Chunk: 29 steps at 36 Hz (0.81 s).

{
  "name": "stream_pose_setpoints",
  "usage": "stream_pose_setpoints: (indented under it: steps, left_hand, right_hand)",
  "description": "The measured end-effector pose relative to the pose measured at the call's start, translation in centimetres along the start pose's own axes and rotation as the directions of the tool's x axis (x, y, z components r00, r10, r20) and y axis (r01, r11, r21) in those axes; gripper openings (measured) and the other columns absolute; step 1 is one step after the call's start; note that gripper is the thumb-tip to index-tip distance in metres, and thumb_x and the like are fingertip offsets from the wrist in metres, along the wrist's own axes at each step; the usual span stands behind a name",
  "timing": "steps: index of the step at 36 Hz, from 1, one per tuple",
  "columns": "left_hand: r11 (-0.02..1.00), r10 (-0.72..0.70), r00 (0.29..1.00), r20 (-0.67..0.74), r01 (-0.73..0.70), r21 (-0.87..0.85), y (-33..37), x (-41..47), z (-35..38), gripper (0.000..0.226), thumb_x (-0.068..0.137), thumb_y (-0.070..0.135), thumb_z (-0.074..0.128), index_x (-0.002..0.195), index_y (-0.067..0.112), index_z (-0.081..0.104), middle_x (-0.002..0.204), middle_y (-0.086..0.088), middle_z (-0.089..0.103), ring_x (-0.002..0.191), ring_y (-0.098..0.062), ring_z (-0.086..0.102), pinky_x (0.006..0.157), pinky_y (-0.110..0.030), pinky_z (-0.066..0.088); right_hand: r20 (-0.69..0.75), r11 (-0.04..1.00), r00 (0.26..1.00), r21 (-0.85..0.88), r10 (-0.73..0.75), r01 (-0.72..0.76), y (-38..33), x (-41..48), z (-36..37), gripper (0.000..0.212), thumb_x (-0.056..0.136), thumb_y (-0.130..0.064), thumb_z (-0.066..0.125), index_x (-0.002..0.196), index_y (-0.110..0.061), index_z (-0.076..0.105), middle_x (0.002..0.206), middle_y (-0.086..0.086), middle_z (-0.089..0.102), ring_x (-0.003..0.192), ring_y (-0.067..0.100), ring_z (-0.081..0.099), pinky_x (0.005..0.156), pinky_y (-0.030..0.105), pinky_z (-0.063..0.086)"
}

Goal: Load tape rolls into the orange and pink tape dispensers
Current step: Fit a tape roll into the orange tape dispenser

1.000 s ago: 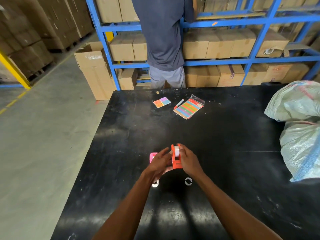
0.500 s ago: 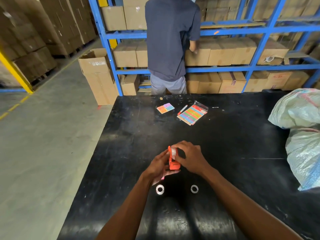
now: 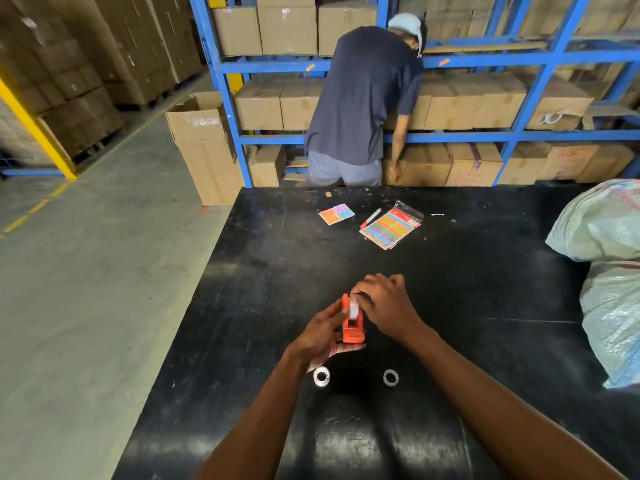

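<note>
— What's going on at the middle of the black table (image 3: 277,258)?

— The left hand (image 3: 322,336) is curled round the orange dispenser (image 3: 352,329), fingers under its base, holding it above the tabletop. A white tape roll (image 3: 353,308) sits in its top.

— And the other hand?

— The right hand (image 3: 382,303) is bent over that roll, fingertips pressed on it from the right.

— Any more tape?

— Two loose rolls lie flat nearer the bottom of the frame: one (image 3: 321,376) just under the left wrist, the other (image 3: 390,377) to its right, apart.

— The pink dispenser?

— Can't make it out.

— Further up?

— A marker (image 3: 370,218) beside a striped packet (image 3: 391,229), and a person in a dark shirt (image 3: 363,98) leaning into the blue shelving (image 3: 221,98).
</note>
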<state>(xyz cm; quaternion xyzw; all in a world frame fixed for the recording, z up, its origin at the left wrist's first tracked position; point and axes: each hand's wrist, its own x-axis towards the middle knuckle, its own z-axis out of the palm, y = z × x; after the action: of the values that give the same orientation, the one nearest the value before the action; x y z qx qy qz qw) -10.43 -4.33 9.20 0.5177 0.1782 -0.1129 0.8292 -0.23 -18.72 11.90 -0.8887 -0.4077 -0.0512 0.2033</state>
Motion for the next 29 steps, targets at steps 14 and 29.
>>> stream_pose_setpoints:
  steps: [14,29]
  left_hand:
    - [0.997,0.057,0.994,-0.094,-0.061,-0.038,0.8,0.6,-0.5,0.047,0.084,0.035,0.069,0.128,0.019,0.062,0.133,-0.022,0.058,0.124,-0.043,0.056,0.097,-0.057,0.053]
    - [0.998,0.027,0.982,-0.189,-0.014,0.068,0.6,1.7,-0.7,0.037,0.102,0.036,0.045,0.129,0.015,0.060,0.114,-0.012,0.070,0.095,-0.022,0.070,0.072,-0.034,0.058]
  right_hand:
    - [-0.063,0.991,0.992,0.065,-0.111,0.115,-1.6,-0.7,-1.9,0.015,0.096,-0.031,0.051,0.093,-0.028,0.065,0.095,-0.011,0.063,0.093,0.007,0.055,0.091,0.038,0.034]
    - [-0.055,0.998,0.998,0.052,-0.043,0.046,-2.0,-4.6,1.4,0.020,0.092,-0.036,0.050,0.088,-0.027,0.067,0.092,-0.010,0.060,0.088,0.010,0.052,0.086,0.036,0.036]
